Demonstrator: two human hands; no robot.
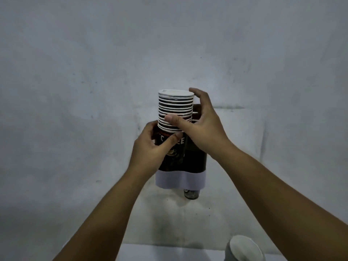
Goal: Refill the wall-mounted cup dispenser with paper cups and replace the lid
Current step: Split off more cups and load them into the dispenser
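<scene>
Stack of paper cups (176,110) with matt white rolled rims, dark glossy printed sleeve on lowest cup, dispenser (180,179) with clear shiny plastic tube and matt white plastic base, wall (94,72) rough, scuffed, matt grey-white plaster

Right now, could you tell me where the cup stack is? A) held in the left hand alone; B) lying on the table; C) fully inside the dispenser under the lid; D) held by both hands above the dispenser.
D: the left hand grips the bottom cup and the right hand pinches the rims of the cup stack, which rises above the dispenser on the wall.
</scene>
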